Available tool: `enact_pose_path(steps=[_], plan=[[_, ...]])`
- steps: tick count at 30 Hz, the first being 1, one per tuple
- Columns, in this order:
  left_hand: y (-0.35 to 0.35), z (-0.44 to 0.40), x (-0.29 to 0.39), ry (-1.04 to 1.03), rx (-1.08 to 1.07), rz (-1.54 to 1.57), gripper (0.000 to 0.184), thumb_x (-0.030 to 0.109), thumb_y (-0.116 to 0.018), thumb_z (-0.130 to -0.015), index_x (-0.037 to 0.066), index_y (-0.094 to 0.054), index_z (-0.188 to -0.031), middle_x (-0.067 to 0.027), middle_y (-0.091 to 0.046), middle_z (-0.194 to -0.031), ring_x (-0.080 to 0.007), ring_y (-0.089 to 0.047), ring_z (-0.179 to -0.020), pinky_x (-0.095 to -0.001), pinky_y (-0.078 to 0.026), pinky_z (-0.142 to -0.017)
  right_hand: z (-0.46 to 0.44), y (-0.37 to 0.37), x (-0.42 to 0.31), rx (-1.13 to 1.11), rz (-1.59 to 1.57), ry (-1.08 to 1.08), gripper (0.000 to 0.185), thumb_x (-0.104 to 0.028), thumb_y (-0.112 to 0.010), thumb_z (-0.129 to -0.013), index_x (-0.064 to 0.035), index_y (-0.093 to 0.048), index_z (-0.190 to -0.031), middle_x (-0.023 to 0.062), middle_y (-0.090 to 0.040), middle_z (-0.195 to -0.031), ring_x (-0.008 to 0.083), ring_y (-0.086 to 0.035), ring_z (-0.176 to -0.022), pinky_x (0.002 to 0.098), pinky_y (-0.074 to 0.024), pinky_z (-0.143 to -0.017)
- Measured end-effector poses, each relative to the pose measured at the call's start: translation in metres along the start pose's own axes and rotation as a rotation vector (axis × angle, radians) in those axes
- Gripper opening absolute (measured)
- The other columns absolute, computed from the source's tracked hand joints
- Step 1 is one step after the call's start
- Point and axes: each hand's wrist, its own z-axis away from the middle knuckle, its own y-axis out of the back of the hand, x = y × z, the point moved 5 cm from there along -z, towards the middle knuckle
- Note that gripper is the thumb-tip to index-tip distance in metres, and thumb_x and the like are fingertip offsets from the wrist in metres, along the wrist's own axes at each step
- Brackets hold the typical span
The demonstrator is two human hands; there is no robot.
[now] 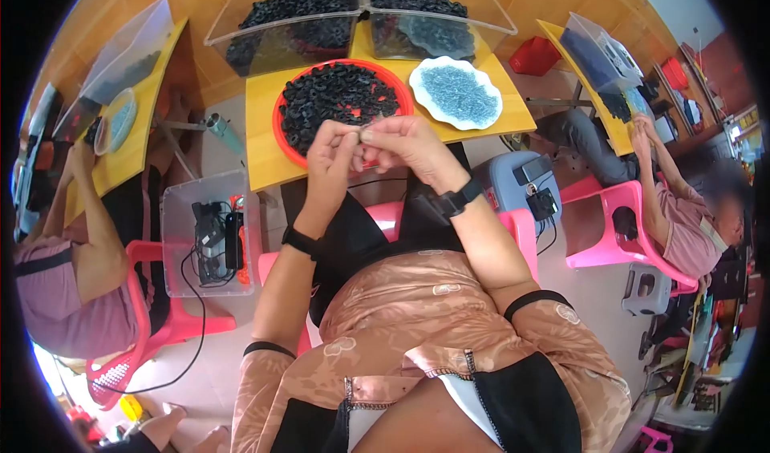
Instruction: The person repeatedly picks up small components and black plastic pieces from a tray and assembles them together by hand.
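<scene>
My left hand (334, 145) and my right hand (407, 143) meet fingertip to fingertip above the front edge of a red round tray (279, 136). Both are closed in a pinch; whatever is between the fingertips is too small to make out. Many small black curved pieces (325, 96) fill the tray, with red bottom showing at its right side. To the right of it stands a white scalloped plate (417, 73) heaped with small shiny, silvery-clear pieces (459, 92).
Two clear bins (293, 22) (441, 24) of black pieces stand at the back of the yellow table (261, 164). A clear box (210, 236) with cables sits left on the floor. People work at side tables, left (76, 293) and right (690, 220).
</scene>
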Motion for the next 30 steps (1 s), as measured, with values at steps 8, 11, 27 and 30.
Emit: enact_pose_path(steps=[8,11,27,30], plan=[[-0.006,0.006,0.011,-0.012,-0.011,-0.324,0.033,0.011,-0.058,-0.088,-0.002,-0.046,-0.116,-0.0078,-0.059,-0.076,-0.0106,-0.056,-0.058,-0.0247,-0.045,-0.054,0.001,0.031,-0.045,-0.074,0.666,-0.159,0.016,-0.018,-0.063,-0.085,-0.0032,-0.069,-0.087,0.0029,-0.064,-0.062,0.0037,-0.047,-0.042,0.0166,-0.0355,-0.041],[-0.001,0.003,0.006,-0.011,-0.013,-0.302,0.034,0.013,-0.058,-0.089,-0.002,-0.046,-0.117,-0.0078,-0.060,-0.075,-0.0115,-0.057,-0.057,-0.0262,-0.046,-0.054,-0.019,0.053,-0.121,0.159,0.652,0.160,0.018,-0.019,-0.063,-0.084,-0.0032,-0.069,-0.090,0.0031,-0.064,-0.068,0.0033,-0.046,-0.047,0.0174,-0.0352,-0.044],[-0.003,0.006,0.005,0.002,-0.074,-0.341,0.016,0.016,-0.061,-0.087,0.000,-0.061,-0.087,-0.0074,-0.063,-0.072,-0.0114,-0.060,-0.057,-0.0262,-0.047,-0.055,-0.151,0.036,-0.062,0.048,1.169,0.254,0.021,-0.023,-0.068,-0.078,-0.0066,-0.070,-0.090,0.0059,-0.068,-0.078,0.0149,-0.064,-0.071,0.0282,-0.0495,-0.067],[-0.006,0.006,0.011,0.005,-0.118,-0.435,0.014,0.015,-0.062,-0.086,0.001,-0.063,-0.087,-0.0033,-0.060,-0.068,-0.0060,-0.054,-0.057,-0.0234,-0.045,-0.055,-0.168,0.021,-0.055,0.033,1.303,0.352,0.019,-0.020,-0.068,-0.076,-0.0109,-0.072,-0.092,0.0109,-0.069,-0.082,0.0249,-0.066,-0.078,0.0340,-0.0510,-0.075]])
